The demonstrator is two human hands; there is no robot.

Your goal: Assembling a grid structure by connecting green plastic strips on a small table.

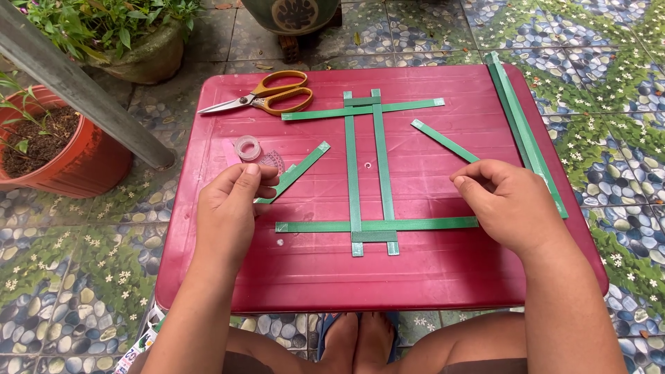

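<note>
On the dark red plastic table [415, 277] lies a grid of green straps [367, 173]: two upright strips crossed by one strip near the top and one near the bottom. My left hand [232, 208] pinches the lower end of a short loose green strip [305, 163] that slants up to the right. My right hand [509, 204] rests on the table at the right end of the lower cross strip, fingers curled, and covers the lower end of another slanted green strip [443, 140].
Orange-handled scissors [267, 97] lie at the table's back left. A small roll of clear tape [247, 147] sits by my left hand. Long green straps [519, 118] lie along the right edge. Potted plants [55, 149] and a grey post [83, 90] stand to the left.
</note>
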